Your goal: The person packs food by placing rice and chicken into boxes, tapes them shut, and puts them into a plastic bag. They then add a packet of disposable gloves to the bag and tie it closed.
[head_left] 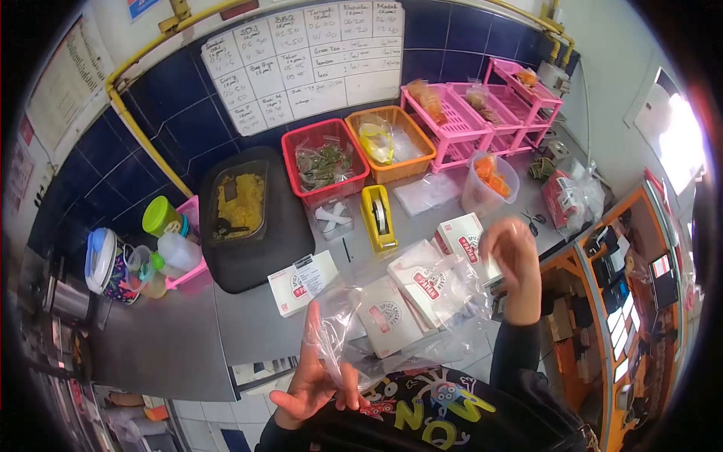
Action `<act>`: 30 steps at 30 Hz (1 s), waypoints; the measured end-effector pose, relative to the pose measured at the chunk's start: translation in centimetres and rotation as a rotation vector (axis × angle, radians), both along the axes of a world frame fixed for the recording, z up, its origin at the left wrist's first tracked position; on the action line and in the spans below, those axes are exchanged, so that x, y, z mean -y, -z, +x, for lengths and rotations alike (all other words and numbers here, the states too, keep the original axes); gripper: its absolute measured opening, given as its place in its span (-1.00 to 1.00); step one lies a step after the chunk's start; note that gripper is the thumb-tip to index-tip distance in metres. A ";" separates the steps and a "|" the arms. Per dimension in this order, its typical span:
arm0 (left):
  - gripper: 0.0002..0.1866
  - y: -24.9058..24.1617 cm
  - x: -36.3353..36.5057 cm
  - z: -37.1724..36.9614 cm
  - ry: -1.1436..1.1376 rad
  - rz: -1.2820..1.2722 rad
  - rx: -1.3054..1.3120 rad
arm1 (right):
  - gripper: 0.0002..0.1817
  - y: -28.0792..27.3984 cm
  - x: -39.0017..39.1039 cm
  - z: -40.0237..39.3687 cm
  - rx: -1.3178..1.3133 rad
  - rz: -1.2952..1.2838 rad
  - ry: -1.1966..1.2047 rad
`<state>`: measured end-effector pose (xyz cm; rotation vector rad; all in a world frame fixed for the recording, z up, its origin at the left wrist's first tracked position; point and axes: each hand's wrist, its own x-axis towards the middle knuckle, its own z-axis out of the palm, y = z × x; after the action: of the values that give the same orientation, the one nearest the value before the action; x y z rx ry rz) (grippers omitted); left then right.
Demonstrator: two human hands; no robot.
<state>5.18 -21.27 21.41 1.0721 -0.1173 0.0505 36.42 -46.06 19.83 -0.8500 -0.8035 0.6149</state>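
A clear plastic bag (343, 320) is spread over white printed boxes (388, 316) at the table's front edge. My left hand (320, 384) is at the bag's left side, fingers apart, with the index finger stretched up against the plastic. My right hand (514, 252) is raised at the bag's right side, fingers curled; whether it holds anything is too blurred to tell. Just behind it stands another white box (461, 235). One more box (303, 283) with a label lies to the left of the bag. A yellow tape dispenser (379, 218) stands behind the boxes.
A red basket (290, 143) and an orange basket (429, 147) hold packets. Behind stand pink racks (452, 135). A black tray (260, 264) bears a food container. A clear tub (482, 200) with orange packets, scissors (534, 221) and a red package (559, 197) are at the right.
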 end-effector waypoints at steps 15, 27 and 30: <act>0.36 -0.8 0.7 0.9 0.000 -0.032 0.006 | 0.00 6.1 2.3 4.7 0.183 -1.010 0.787; 0.40 -0.3 1.4 1.9 0.068 -0.129 0.122 | 0.08 1.9 -8.6 -11.2 0.650 -1.301 -0.183; 0.44 -0.1 1.2 2.1 0.125 -0.006 0.095 | 0.15 6.7 -12.1 -14.4 0.855 -1.551 0.164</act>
<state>7.24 -22.43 21.49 1.0542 -0.2691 -0.0109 22.03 -34.00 13.13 -2.6925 -0.9051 0.6710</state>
